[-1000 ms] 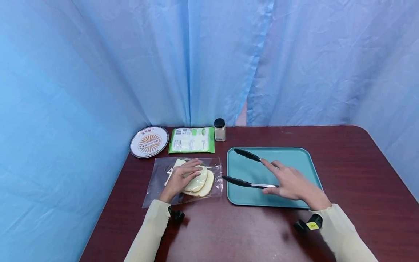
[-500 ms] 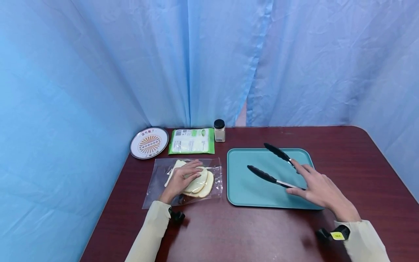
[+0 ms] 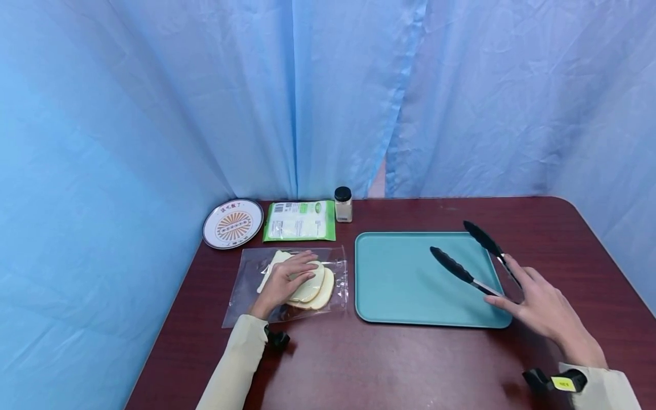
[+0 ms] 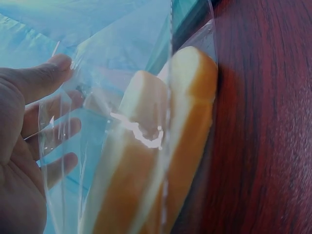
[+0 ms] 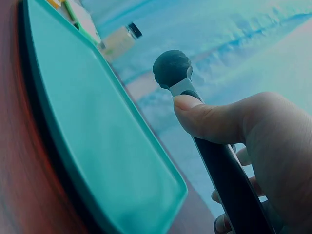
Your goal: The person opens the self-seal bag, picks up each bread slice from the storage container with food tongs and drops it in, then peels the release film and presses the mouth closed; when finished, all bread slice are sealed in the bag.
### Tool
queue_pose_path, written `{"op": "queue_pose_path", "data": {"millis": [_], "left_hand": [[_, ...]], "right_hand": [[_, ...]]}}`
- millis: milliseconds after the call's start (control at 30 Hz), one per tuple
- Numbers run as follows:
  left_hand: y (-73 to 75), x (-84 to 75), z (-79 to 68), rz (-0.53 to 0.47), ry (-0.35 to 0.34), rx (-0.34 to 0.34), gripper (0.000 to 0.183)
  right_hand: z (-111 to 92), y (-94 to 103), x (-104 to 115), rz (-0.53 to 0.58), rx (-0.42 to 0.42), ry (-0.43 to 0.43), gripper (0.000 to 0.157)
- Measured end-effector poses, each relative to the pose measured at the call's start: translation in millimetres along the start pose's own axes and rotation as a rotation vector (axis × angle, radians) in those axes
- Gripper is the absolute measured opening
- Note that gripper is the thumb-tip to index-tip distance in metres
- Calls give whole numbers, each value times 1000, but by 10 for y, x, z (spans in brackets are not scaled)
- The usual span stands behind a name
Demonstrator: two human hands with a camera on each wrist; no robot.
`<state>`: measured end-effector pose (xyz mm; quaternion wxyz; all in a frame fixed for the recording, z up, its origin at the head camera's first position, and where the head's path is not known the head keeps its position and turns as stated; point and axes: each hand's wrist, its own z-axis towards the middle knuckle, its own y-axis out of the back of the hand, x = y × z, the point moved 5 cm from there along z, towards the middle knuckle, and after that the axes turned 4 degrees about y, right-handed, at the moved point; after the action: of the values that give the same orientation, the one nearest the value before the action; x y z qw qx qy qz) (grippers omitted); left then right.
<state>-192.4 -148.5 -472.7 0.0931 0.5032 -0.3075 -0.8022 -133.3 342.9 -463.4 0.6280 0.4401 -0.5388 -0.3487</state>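
Note:
My left hand (image 3: 281,283) holds a clear plastic bag (image 3: 245,290) of sliced bread (image 3: 324,291) on the table. In the left wrist view, crinkled film lies about the thumb (image 4: 48,73) and bent fingers, and crusty slices (image 4: 187,112) show through it. My right hand (image 3: 543,304) grips black-tipped tongs (image 3: 453,266) over the right end of a teal tray (image 3: 400,279). The two arms of the tongs are spread apart with nothing between them. The right wrist view has the thumb lying along the black handle (image 5: 229,180), while the other fingers are partly hidden behind it.
Behind the bag lies a green-and-white packet (image 3: 299,221), with a black-capped jar (image 3: 343,205) beside it. A patterned plate (image 3: 233,224) sits at the table's left edge. Blue curtains (image 3: 328,102) hang behind the dark red table (image 3: 359,364) and along its sides.
My right hand has carried the spread tongs rightward and toward me, from the tray's left part to its right end. My left hand and the bread bag have stayed put.

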Motion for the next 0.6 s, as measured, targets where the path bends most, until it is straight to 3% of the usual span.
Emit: {"op": "queue_pose_path", "data": {"millis": [367,600], "left_hand": [[-13,1,-10,24,-15,-3,25],[-19,11,-1,39,-24,-3,24]], "right_hand": [[-141,10,-392,-17,-20,-127,108],[-213,-6,-606,-60,-36,-258,111]]}}
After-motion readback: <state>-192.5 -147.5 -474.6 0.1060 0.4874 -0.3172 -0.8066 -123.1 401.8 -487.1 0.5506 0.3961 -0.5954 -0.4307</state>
